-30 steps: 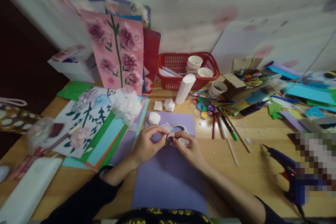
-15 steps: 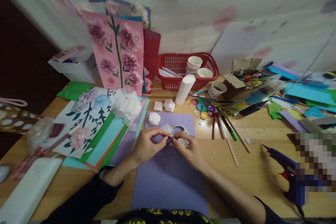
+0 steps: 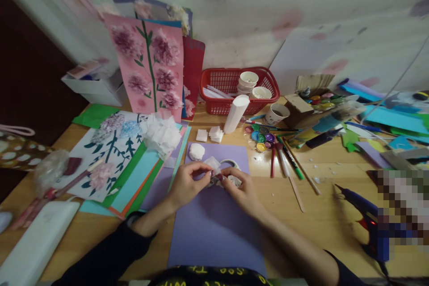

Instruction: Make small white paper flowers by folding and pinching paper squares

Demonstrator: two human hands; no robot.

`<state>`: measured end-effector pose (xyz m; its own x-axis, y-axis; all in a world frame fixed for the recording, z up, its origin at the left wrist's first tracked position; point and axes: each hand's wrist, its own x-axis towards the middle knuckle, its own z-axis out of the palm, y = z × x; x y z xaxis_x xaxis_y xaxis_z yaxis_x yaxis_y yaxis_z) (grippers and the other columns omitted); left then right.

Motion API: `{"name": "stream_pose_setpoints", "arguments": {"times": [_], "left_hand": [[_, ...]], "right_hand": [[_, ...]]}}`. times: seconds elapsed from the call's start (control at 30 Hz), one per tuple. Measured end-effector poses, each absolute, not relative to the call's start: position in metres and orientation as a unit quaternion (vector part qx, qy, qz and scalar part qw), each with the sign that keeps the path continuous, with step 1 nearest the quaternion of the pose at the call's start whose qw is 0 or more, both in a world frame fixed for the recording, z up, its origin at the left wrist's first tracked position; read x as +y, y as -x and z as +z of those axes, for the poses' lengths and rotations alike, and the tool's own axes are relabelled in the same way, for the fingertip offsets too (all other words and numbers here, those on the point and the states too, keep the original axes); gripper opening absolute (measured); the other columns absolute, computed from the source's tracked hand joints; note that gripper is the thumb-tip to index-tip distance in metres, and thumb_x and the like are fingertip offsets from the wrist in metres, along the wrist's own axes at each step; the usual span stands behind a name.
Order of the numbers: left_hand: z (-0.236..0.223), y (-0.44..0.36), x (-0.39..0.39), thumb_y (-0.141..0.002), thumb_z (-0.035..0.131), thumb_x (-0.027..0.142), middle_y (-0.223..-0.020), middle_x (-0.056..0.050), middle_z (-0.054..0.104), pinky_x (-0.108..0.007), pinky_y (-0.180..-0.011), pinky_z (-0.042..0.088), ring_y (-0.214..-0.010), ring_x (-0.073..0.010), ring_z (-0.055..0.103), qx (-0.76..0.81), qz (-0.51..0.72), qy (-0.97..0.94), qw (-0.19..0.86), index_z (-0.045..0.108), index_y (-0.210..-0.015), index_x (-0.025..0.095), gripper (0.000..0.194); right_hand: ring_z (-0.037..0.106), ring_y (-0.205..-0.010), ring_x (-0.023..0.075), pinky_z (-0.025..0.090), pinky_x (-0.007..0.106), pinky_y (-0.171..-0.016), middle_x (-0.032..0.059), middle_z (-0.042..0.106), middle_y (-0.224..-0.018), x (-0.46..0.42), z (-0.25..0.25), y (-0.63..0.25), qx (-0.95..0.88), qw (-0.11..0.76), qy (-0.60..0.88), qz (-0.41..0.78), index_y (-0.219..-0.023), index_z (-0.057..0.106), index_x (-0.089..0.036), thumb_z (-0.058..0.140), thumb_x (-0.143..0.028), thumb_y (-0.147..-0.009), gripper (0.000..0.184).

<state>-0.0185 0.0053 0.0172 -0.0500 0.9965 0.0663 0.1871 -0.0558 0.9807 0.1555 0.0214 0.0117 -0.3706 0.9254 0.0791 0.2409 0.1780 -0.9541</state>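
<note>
Over a purple sheet of paper [image 3: 214, 232], my left hand [image 3: 189, 183] and my right hand [image 3: 243, 190] meet with thumbs and fingers pinched. Between their fingertips is a thin, translucent white piece of tissue paper [image 3: 212, 162]; its lower part is hidden by the fingers. Just behind my right hand lies a pale ring-shaped handle [image 3: 230, 162], probably of scissors, partly covered. Crumpled white paper [image 3: 235, 181] shows beside the right fingers. A scrunched white tissue ball [image 3: 196, 152] rests on the sheet's far left corner.
Beyond the sheet are stacked tissue squares [image 3: 216, 134], a white roll [image 3: 236, 114] and a red basket [image 3: 214, 105] with paper cups. Paint pots [image 3: 261, 136] and brushes [image 3: 283, 161] lie right, a glue gun [image 3: 365, 219] farther right. Coloured papers [image 3: 134, 183] spread left.
My fingertips have shifted slightly, and the tissue piece between them sits a little differently. Both hands stay in nearly the same place; nothing else has moved.
</note>
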Motion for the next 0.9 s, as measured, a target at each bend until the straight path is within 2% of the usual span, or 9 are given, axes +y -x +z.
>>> {"name": "stream_pose_setpoints", "arguments": {"times": [0.3, 0.53, 0.6, 0.67, 0.73, 0.8, 0.83, 0.9], "left_hand": [[0.014, 0.024, 0.011, -0.075, 0.063, 0.027, -0.077, -0.004, 0.072, -0.025, -0.071, 0.055, -0.075, -0.0163, 0.068, 0.567, 0.522, -0.463, 0.438, 0.066, -0.079, 0.015, 0.013], [0.0, 0.031, 0.019, -0.082, 0.061, 0.037, -0.082, -0.004, 0.067, -0.024, -0.069, 0.049, -0.075, -0.0143, 0.063, 0.584, 0.571, -0.392, 0.423, 0.061, -0.092, 0.015, 0.024], [0.002, 0.03, 0.018, -0.082, 0.063, 0.038, -0.083, -0.004, 0.067, -0.024, -0.07, 0.049, -0.075, -0.0142, 0.062, 0.575, 0.575, -0.39, 0.432, 0.061, -0.092, 0.015, 0.025], [0.007, 0.029, 0.015, -0.08, 0.067, 0.038, -0.08, -0.003, 0.066, -0.024, -0.07, 0.048, -0.074, -0.0141, 0.061, 0.559, 0.568, -0.401, 0.453, 0.063, -0.088, 0.016, 0.025], [0.014, 0.026, 0.011, -0.076, 0.072, 0.039, -0.076, -0.002, 0.066, -0.024, -0.067, 0.048, -0.071, -0.0141, 0.06, 0.534, 0.552, -0.414, 0.489, 0.065, -0.082, 0.016, 0.025], [0.018, 0.024, 0.008, -0.073, 0.075, 0.039, -0.072, -0.003, 0.065, -0.024, -0.064, 0.048, -0.067, -0.0136, 0.059, 0.505, 0.535, -0.422, 0.53, 0.067, -0.078, 0.015, 0.026], [0.019, 0.023, 0.007, -0.071, 0.076, 0.04, -0.071, -0.003, 0.065, -0.024, -0.062, 0.048, -0.065, -0.0131, 0.059, 0.493, 0.529, -0.421, 0.548, 0.067, -0.077, 0.015, 0.027], [0.019, 0.023, 0.008, -0.071, 0.077, 0.04, -0.069, -0.002, 0.063, -0.023, -0.059, 0.048, -0.062, -0.012, 0.058, 0.477, 0.526, -0.411, 0.571, 0.066, -0.076, 0.014, 0.029]], "right_hand": [[0.058, -0.064, 0.0165, 0.044, 0.026, -0.061, 0.0019, 0.065, -0.067, 0.021, 0.014, -0.156, -0.675, 0.357, 0.438, 0.475, -0.071, 0.063, -0.018, 0.056, -0.031, -0.084, 0.02], [0.058, -0.064, 0.0163, 0.045, 0.026, -0.061, 0.0024, 0.065, -0.069, 0.021, 0.013, -0.156, -0.664, 0.357, 0.443, 0.486, -0.073, 0.064, -0.018, 0.055, -0.031, -0.084, 0.019], [0.057, -0.065, 0.0158, 0.044, 0.026, -0.059, 0.0027, 0.064, -0.072, 0.02, 0.012, -0.155, -0.651, 0.363, 0.454, 0.489, -0.08, 0.065, -0.018, 0.055, -0.035, -0.086, 0.021], [0.055, -0.065, 0.0156, 0.043, 0.025, -0.058, 0.0019, 0.062, -0.074, 0.019, 0.012, -0.154, -0.632, 0.371, 0.469, 0.494, -0.097, 0.065, -0.018, 0.057, -0.04, -0.086, 0.026], [0.054, -0.064, 0.0156, 0.042, 0.025, -0.057, 0.0, 0.059, -0.073, 0.02, 0.012, -0.153, -0.613, 0.38, 0.477, 0.503, -0.115, 0.06, -0.017, 0.061, -0.041, -0.084, 0.039], [0.054, -0.064, 0.0155, 0.042, 0.025, -0.058, -0.0013, 0.058, -0.071, 0.02, 0.013, -0.153, -0.601, 0.384, 0.469, 0.521, -0.122, 0.055, -0.018, 0.063, -0.043, -0.083, 0.047], [0.053, -0.063, 0.0152, 0.042, 0.025, -0.058, -0.0015, 0.058, -0.071, 0.021, 0.013, -0.153, -0.596, 0.381, 0.461, 0.536, -0.118, 0.057, -0.018, 0.064, -0.044, -0.082, 0.045], [0.049, -0.057, 0.0133, 0.04, 0.024, -0.054, -0.0024, 0.054, -0.066, 0.022, 0.014, -0.154, -0.585, 0.367, 0.445, 0.57, -0.095, 0.063, -0.019, 0.065, -0.049, -0.079, 0.034]]}}
